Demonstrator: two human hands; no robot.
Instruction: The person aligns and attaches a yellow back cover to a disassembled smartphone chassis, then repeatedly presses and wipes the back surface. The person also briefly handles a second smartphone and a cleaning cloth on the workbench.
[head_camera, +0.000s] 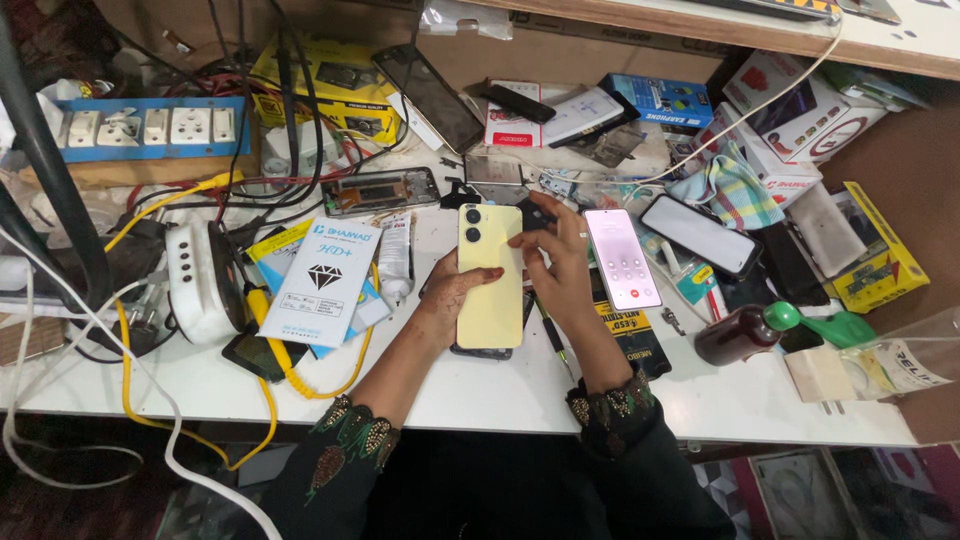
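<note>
Near the middle of the cluttered white workbench (520, 385), a little back from its front edge, a pale yellow slab-shaped phone (489, 276) lies back-up with its two round camera lenses toward the far side. The left hand (452, 290) grasps it along its left edge, thumb laid across the yellow back. The right hand (556, 266) touches the phone's right edge with its fingertips (520, 241), the fingers spread and not clenched on anything. Under the yellow phone, the rim of a dark flat device (482, 351) shows at its near end.

Just right of the right hand a second phone with a lit pinkish screen (623, 258) lies face-up, and beyond it, toward the right edge, a black phone with a dark glossy screen (700, 234) rests at an angle. A dark brown squat bottle (736, 335) and a green plastic nozzle (815, 322) sit nearer the front right corner. Left of the hands lie a white card packet with a diamond picture (326, 280) and a white squeeze tube (396, 258). At the back left corner a blue board of white wall sockets (150, 128) stands, with a coiled yellow cable (250, 372) running toward the front edge.
</note>
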